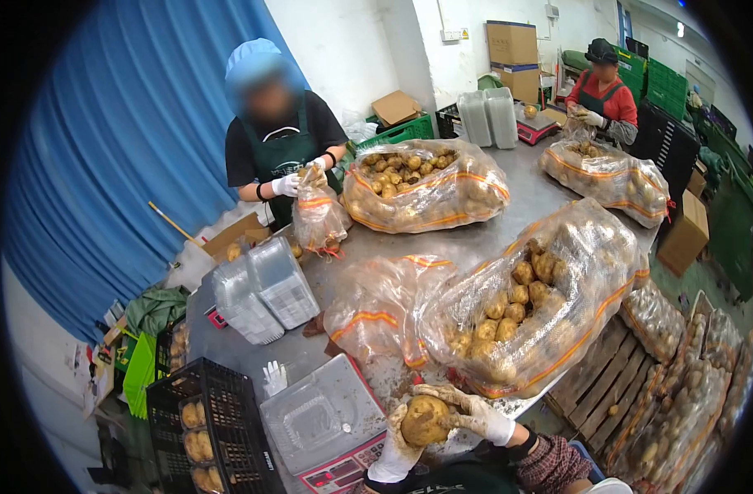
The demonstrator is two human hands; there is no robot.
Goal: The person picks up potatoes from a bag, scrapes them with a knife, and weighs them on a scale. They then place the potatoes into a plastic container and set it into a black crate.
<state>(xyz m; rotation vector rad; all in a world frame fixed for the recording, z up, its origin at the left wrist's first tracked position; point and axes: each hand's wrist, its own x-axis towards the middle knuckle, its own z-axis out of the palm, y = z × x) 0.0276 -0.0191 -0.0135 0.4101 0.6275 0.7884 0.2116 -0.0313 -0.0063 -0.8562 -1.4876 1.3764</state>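
A large brown potato (426, 421) is held between my two hands at the table's near edge. My left hand (394, 451), in a dirty white glove, closes on its left side. From the right, my right hand (478, 413), gloved and soiled too, has its fingers curled over the potato. Just beyond them lies a big clear plastic sack (586, 247) with orange stripes, torn open over many potatoes (508, 309). Left of my hands, an open clear plastic box (314, 420) rests on a weighing scale (343, 471).
Stacked clear boxes (265, 288) and a white glove (275, 377) are on the metal table. A black crate (212, 412) holds packed potatoes at left. Two co-workers handle potatoes beside other sacks (442, 193). Filled sacks (681, 403) lie by a wooden pallet (599, 375).
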